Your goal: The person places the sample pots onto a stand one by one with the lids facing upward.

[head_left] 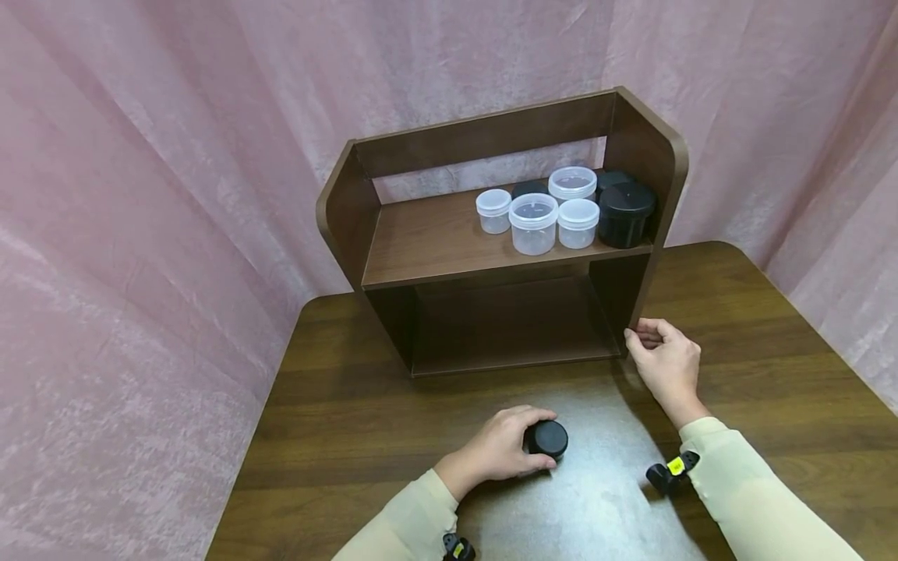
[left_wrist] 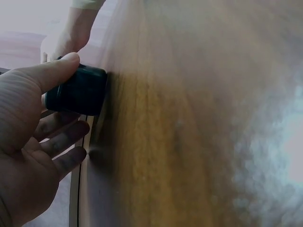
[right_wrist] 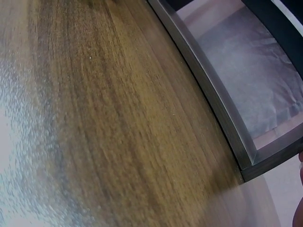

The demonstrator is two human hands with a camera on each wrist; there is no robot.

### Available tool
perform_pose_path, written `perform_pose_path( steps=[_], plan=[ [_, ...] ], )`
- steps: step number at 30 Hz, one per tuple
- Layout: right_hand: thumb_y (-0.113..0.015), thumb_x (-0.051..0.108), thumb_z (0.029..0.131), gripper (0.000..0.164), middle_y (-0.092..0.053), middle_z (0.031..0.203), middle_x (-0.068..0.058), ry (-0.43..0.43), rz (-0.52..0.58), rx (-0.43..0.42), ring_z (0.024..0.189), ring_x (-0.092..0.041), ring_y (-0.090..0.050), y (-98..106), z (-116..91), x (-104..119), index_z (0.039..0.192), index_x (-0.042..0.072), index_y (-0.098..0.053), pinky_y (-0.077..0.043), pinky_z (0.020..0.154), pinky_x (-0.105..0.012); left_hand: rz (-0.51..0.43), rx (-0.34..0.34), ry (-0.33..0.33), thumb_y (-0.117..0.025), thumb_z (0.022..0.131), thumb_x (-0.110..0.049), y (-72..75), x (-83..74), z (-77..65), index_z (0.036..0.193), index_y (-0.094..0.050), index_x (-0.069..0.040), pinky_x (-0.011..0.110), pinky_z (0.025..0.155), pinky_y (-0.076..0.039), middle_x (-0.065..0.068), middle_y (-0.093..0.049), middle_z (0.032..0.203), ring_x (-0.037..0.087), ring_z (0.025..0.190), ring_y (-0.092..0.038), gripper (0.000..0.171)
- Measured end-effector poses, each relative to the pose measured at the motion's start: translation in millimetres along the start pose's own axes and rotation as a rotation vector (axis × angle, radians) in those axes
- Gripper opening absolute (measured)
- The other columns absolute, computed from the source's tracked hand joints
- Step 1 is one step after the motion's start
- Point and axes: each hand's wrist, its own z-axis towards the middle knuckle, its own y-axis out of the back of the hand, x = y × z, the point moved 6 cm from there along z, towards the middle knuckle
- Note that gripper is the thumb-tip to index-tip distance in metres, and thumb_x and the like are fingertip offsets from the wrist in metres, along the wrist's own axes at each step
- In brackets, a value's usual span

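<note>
In the head view my left hand [head_left: 503,446] grips a small black jar [head_left: 547,439] on the table, thumb on the near side and index finger over the far side. The left wrist view shows the same black jar [left_wrist: 80,90] under the thumb, the lower fingers spread apart from it. A brown two-tier shelf [head_left: 435,241] stands behind. My right hand [head_left: 666,360] pinches the bottom front corner of its right side panel. Only a sliver of the right fingers [right_wrist: 299,203] shows in the right wrist view, beside the shelf frame [right_wrist: 208,90].
On the upper tier, toward the right, sit several clear plastic jars [head_left: 533,226] and several black jars, one a large black jar [head_left: 626,214]. The wooden table [head_left: 337,436] reflects a bright patch near the front. A pink curtain [head_left: 175,195] hangs behind.
</note>
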Motion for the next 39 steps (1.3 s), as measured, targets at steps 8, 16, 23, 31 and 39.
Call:
perform_pose_path(
  steps=[8, 16, 23, 31, 39],
  plan=[
    [-0.073, 0.017, 0.082, 0.014, -0.072, 0.081, -0.008, -0.006, 0.0, 0.002, 0.066, 0.023, -0.048, -0.1, -0.2, 0.0, 0.09, 0.005, -0.072, -0.037, 0.061, -0.004, -0.003, -0.006, -0.001, -0.08, 0.078, -0.039, 2.4, 0.7, -2.8, 0.131, -0.057, -0.016, 0.022, 0.096, -0.044, -0.006, -0.06, 0.126, 0.005, 0.114, -0.055, 0.062],
    [-0.073, 0.016, 0.082, 0.014, -0.072, 0.082, -0.009, -0.011, 0.006, 0.009, 0.067, 0.022, -0.049, 0.9, -0.1, 0.9, 0.09, 0.005, -0.072, -0.038, 0.06, -0.003, -0.024, -0.019, 0.021, -0.08, 0.078, -0.037, 8.6, 2.0, -6.3, 0.132, -0.056, -0.014, 0.023, 0.094, -0.045, -0.005, -0.06, 0.127, 0.007, 0.113, -0.056, 0.063],
    [-0.073, 0.017, 0.083, 0.015, -0.072, 0.082, -0.009, -0.008, 0.0, 0.013, 0.067, 0.022, -0.049, 0.8, 0.6, 1.7, 0.091, 0.005, -0.072, -0.038, 0.06, -0.002, -0.054, -0.046, 0.057, -0.081, 0.078, -0.035, 18.6, 4.0, -9.1, 0.132, -0.055, -0.015, 0.022, 0.09, -0.047, -0.006, -0.061, 0.125, 0.006, 0.108, -0.058, 0.063],
    [-0.073, 0.016, 0.083, 0.015, -0.072, 0.083, -0.01, -0.011, -0.001, 0.012, 0.067, 0.023, -0.048, 1.1, -0.1, 1.8, 0.091, 0.004, -0.072, -0.038, 0.06, -0.002, -0.08, -0.111, 0.075, -0.083, 0.076, -0.033, 38.7, 2.8, -14.1, 0.125, -0.055, -0.016, 0.024, 0.084, -0.048, -0.009, -0.063, 0.114, 0.004, 0.1, -0.058, 0.059],
    [-0.073, 0.016, 0.083, 0.015, -0.072, 0.083, -0.01, -0.013, -0.005, 0.01, 0.067, 0.022, -0.048, 0.4, -0.2, 1.4, 0.091, 0.004, -0.072, -0.037, 0.061, -0.002, -0.088, -0.23, 0.012, -0.085, 0.074, -0.027, 71.5, -5.0, -16.1, 0.123, -0.055, -0.013, 0.023, 0.082, -0.049, -0.004, -0.064, 0.113, 0.006, 0.099, -0.059, 0.059]
  ],
)
